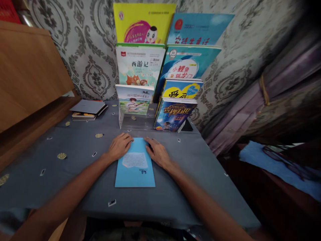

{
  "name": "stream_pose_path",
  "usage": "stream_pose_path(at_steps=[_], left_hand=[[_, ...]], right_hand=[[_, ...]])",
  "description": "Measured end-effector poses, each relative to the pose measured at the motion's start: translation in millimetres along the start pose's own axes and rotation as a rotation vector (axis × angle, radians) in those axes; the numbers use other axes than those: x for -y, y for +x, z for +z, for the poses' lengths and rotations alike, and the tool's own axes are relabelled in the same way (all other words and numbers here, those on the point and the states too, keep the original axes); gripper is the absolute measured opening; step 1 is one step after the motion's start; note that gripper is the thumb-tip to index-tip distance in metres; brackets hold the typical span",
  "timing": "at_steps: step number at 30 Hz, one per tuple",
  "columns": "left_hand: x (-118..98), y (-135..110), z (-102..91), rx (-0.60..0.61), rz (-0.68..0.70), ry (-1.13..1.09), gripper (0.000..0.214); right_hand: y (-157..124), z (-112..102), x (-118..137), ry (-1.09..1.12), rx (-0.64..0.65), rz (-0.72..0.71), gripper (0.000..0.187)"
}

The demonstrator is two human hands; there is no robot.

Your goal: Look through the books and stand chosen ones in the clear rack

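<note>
A light-blue book (pixel 135 170) lies flat on the cloth-covered table, its back cover up, with a pale text panel and a small dark logo. My left hand (pixel 120 146) is at its far left corner, fingers bent together against the edge. On the far right corner rests my right hand (pixel 157 152), its fingers curled over the edge and its thumb along the side. Just beyond the hands stands a clear acrylic rack (pixel 136 124). Its lowest left tier bears a white book with a guitar player (pixel 135 103); at lower right is a dark-blue book (pixel 173 115).
Higher tiers hold several more books, including a yellow one (pixel 144 23) and a teal one (pixel 193 62). A small stack of books (pixel 89 108) lies at the back left, beside a wooden panel (pixel 30 73). Patterned wallpaper and a tied purple curtain (pixel 240 107) border the table.
</note>
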State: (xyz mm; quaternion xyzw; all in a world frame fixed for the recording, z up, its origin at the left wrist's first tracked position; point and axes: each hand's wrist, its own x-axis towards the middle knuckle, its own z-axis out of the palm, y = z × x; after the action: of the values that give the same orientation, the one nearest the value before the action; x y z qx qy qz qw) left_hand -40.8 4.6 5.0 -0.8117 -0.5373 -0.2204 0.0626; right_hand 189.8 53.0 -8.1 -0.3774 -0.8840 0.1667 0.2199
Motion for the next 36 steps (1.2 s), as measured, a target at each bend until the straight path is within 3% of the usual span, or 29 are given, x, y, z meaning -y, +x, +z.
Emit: stream_pose_path(at_steps=[9, 19, 36], left_hand=[[-5.3, 9.6, 4.9, 0.129, 0.095, 0.068, 0.038], [-39.2, -3.9, -2.7, 0.198, 0.260, -0.090, 0.042], [-49.0, -13.8, -4.4, 0.160, 0.285, -0.136, 0.035]], right_hand=[[4.5, -3.3, -1.1, 0.040, 0.019, 0.023, 0.042], [5.1, -5.5, 2.3, 0.036, -0.002, 0.038, 0.042], [2.6, -0.8, -2.9, 0.077, -0.021, -0.043, 0.048]])
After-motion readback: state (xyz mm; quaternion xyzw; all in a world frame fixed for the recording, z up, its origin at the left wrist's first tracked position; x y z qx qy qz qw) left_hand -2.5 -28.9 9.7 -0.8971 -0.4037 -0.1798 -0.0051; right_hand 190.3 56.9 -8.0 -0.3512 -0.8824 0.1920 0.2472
